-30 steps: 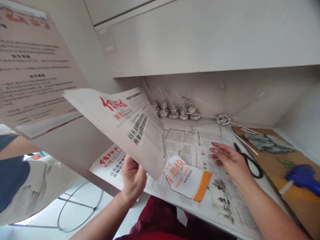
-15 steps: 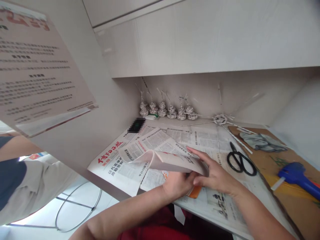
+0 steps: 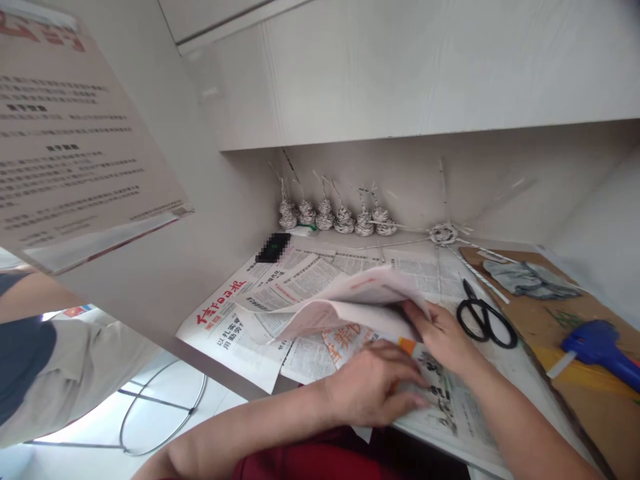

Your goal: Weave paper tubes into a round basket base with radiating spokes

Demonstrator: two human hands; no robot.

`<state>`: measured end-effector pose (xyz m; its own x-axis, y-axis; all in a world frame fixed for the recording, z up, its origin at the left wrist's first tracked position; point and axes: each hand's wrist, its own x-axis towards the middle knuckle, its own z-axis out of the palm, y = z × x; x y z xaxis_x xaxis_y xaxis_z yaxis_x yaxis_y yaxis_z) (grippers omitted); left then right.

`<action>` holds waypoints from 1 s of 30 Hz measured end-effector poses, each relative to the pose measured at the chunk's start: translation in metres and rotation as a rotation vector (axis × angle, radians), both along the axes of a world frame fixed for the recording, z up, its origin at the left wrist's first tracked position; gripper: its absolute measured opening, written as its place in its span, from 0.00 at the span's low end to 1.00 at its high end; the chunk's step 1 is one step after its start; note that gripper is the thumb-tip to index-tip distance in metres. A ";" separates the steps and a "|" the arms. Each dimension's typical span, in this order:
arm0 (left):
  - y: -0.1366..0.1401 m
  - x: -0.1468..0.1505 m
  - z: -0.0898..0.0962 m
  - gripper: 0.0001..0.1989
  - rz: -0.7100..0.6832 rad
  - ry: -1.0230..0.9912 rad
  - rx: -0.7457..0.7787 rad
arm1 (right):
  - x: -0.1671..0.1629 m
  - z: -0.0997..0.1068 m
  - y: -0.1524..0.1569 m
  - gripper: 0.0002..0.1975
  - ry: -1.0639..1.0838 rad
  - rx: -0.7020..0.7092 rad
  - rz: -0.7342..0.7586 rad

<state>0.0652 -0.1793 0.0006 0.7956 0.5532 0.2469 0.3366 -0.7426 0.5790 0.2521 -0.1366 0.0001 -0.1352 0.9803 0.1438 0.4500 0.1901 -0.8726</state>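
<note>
My right hand [image 3: 445,337] pinches the right end of a folded newspaper sheet [image 3: 335,317], its layers bowed up and apart above the table. Below it, my left hand [image 3: 375,383] hovers over the table's front edge, fingers loosely curled with the thumb apart. Nothing shows in that hand, though its palm side is hidden. Under both hands lies a printed page with orange lettering [image 3: 345,341] and pictures. More newspaper [image 3: 227,303] covers the table to the left. Black-handled scissors [image 3: 483,320] rest to the right of my right hand.
Several woven paper gourds [image 3: 344,219] line the back wall beside a woven piece with paper sticks [image 3: 443,233]. On the right, a cardboard sheet [image 3: 575,413] bears a blue glue gun [image 3: 597,343] and grey gloves [image 3: 530,279]. Left, beyond a partition [image 3: 220,213], another person sits.
My left hand has let go of the folded newspaper and moved down towards the table's front edge. The sheet has opened wider, and my right hand has shifted slightly right with it.
</note>
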 end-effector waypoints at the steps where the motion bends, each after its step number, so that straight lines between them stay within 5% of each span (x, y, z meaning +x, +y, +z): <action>1: -0.003 -0.005 0.009 0.16 -0.135 -0.016 -0.144 | 0.002 -0.002 0.002 0.24 0.012 0.019 -0.076; 4: -0.012 -0.026 0.043 0.20 -0.492 0.058 -0.479 | 0.005 -0.005 0.007 0.27 0.059 0.084 -0.223; 7: -0.013 -0.053 0.076 0.21 -0.590 0.040 -0.421 | 0.005 -0.004 0.007 0.27 0.098 0.091 -0.266; 12: -0.009 -0.105 0.100 0.18 -0.056 -0.145 -0.234 | 0.005 -0.003 0.006 0.25 0.158 0.062 -0.324; 17: -0.006 -0.145 0.093 0.26 0.101 -0.408 -0.177 | 0.008 -0.005 0.009 0.25 0.183 0.084 -0.353; 25: 0.014 -0.125 0.070 0.45 0.551 -0.363 -0.239 | 0.006 -0.004 0.006 0.25 0.130 0.117 -0.344; 30: 0.023 -0.128 0.057 0.21 0.681 -0.353 -0.165 | 0.007 -0.005 0.006 0.24 0.072 0.124 -0.351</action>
